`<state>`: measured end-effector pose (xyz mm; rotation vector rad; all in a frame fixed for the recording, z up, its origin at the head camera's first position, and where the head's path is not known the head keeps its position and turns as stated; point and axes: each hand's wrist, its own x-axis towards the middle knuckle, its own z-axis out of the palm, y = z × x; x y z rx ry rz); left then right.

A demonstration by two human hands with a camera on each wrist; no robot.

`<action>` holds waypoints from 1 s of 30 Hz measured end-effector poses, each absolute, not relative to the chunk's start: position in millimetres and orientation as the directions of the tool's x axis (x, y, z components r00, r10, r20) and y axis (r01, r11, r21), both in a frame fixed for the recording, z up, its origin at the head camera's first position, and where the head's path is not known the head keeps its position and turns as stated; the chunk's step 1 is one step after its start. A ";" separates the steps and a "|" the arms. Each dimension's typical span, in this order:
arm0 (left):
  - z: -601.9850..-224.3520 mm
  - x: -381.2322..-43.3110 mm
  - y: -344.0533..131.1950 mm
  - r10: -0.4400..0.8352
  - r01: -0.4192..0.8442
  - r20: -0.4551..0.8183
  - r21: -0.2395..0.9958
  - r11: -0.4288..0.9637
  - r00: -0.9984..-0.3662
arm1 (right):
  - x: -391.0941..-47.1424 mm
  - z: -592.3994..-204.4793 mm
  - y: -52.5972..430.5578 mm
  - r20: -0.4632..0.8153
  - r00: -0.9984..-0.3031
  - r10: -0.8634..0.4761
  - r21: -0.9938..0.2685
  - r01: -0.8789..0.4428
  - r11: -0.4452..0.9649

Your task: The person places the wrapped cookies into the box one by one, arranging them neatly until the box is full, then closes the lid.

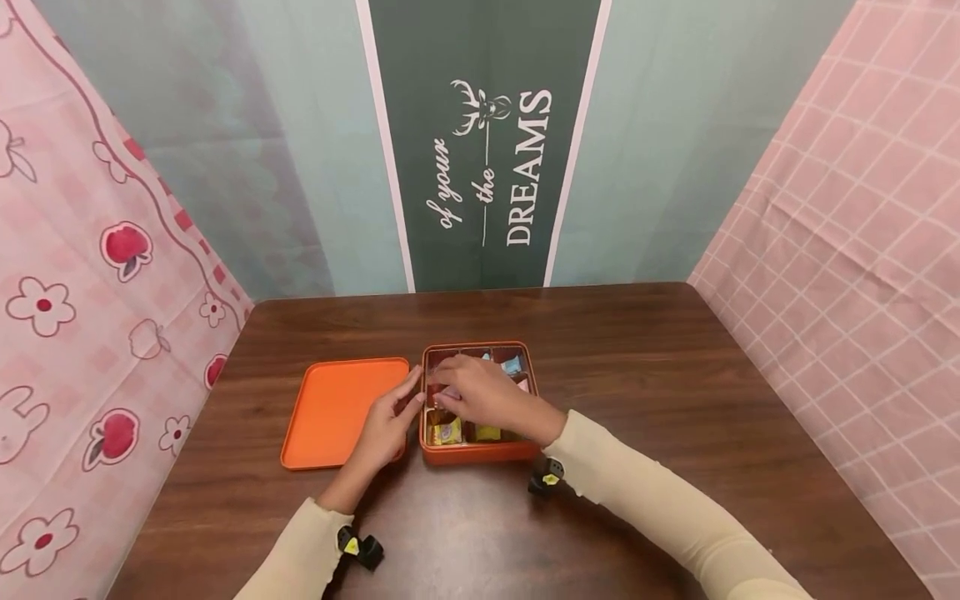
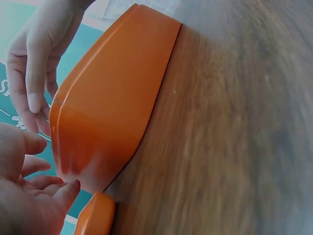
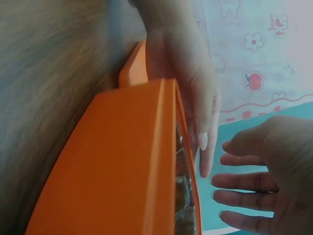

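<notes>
An orange square box (image 1: 480,452) with a divided inside stands open-topped on the table. Small wrapped candies lie in its compartments, among them a yellow one (image 1: 447,432) at the front left and a blue one (image 1: 512,366) at the back right. My right hand (image 1: 487,396) is over the left part of the box, its fingers extended and parted in the right wrist view, with nothing seen between them. Some compartments are hidden beneath it. Beside the box's left wall is my left hand (image 1: 386,425), fingers loosely extended, fingertips right at the rim.
A flat orange lid (image 1: 337,412) lies on the brown wooden table (image 1: 622,358) left of the box, partly behind my left hand. Patterned cloths hang round the table's back and sides. Each wrist wears a black strap device.
</notes>
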<state>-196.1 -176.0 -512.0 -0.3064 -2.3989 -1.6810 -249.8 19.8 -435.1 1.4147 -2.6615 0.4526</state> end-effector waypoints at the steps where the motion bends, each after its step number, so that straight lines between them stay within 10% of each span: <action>1: -510.0 -195.8 -178.3 0.053 0.277 0.276 0.899 0.339 -0.960 | -247.9 -433.0 19.2 0.228 -0.578 -0.784 -0.231 -0.814 0.533; 30: -493.5 -167.3 -289.4 -0.157 0.063 0.162 0.864 0.499 -0.974 | -160.6 -459.9 -14.8 0.237 -0.630 -0.740 -0.510 -0.728 0.457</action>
